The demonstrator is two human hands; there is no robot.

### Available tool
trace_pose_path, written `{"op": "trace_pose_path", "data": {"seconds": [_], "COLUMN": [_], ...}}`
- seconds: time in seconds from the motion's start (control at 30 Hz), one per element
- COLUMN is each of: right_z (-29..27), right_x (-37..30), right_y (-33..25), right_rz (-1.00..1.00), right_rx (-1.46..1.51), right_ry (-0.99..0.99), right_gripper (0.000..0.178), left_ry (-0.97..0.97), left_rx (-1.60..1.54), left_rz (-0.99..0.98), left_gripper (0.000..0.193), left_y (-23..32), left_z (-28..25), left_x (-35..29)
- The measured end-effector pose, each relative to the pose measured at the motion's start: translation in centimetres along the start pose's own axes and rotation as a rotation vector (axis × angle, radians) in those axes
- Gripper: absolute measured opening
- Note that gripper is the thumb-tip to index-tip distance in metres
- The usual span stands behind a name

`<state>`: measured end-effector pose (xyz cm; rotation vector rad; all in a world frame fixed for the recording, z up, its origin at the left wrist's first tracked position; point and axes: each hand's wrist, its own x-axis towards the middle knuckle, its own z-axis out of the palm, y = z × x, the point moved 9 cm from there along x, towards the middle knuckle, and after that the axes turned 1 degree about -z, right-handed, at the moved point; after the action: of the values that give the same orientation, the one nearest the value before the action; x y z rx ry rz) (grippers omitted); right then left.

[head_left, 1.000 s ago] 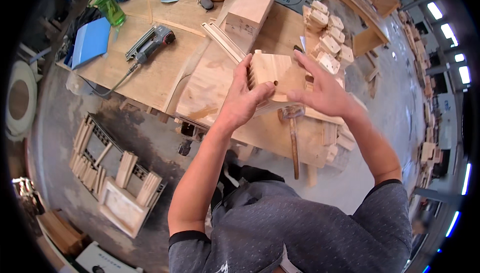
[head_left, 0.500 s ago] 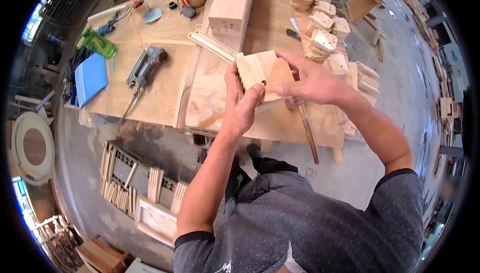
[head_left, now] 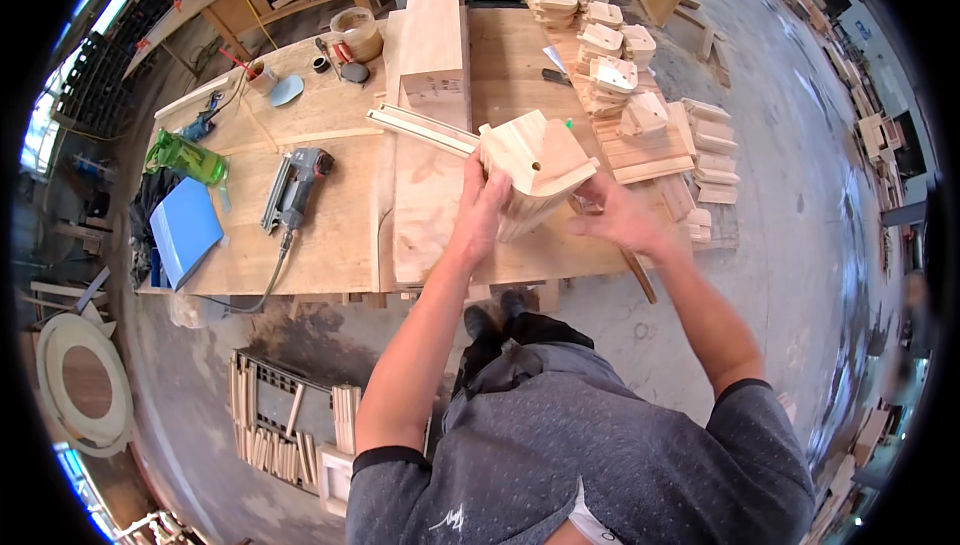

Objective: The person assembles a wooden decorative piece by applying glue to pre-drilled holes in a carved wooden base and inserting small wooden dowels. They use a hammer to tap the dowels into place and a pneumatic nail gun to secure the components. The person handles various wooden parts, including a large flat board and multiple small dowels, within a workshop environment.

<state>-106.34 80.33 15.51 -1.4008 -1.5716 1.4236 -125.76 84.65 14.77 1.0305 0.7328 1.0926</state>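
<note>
My left hand (head_left: 478, 213) is closed on the left side of a pale wooden block (head_left: 540, 153) with a stepped outline and a small dark hole in its top face. The block is tilted above the workbench. Just off its lower right corner is my right hand (head_left: 625, 217), slightly blurred, with thumb and fingers apart. Below that hand, a wooden tool handle (head_left: 640, 275) sticks out past the bench's front edge; the hand hides its upper end. A narrow grooved wooden strip (head_left: 420, 131) lies to the block's left.
A large squared timber (head_left: 432, 35) rests beyond the block. Several shaped wooden pieces (head_left: 612, 75) are stacked at the right. A nail gun (head_left: 298, 190) with a hose, a blue folder-like sheet (head_left: 186, 232) and a green bottle (head_left: 190, 160) occupy the left of the workbench (head_left: 340, 235).
My right hand has come off the block's right side and moved down and right, its fingers parting. The block has turned and tipped in my left hand. The head view has shifted.
</note>
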Motion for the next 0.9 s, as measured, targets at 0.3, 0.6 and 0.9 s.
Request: {"op": "trace_pose_path", "data": {"seconds": [0.3,0.6,0.9], "right_z": [2.9,-1.0,2.0], "right_x": [2.6,3.9,6.4], "right_y": [-0.8,-15.2,-19.8], "right_rz": [-0.235,-0.458,-0.389], "right_rx": [0.288,0.393,0.579], "right_ry": [0.120,0.286,0.255], "right_gripper": [0.067,0.049,0.050], "left_ry": [-0.036,0.111,0.100], "left_rx": [-0.144,0.482,1.157], "left_rz": [-0.007,0.478,0.833], "left_gripper": [0.089,0.116,0.095], "left_y": [0.1,19.9,31.1], "left_z": [-0.6,2.5,2.4], "left_x": [2.0,2.0,2.6]}}
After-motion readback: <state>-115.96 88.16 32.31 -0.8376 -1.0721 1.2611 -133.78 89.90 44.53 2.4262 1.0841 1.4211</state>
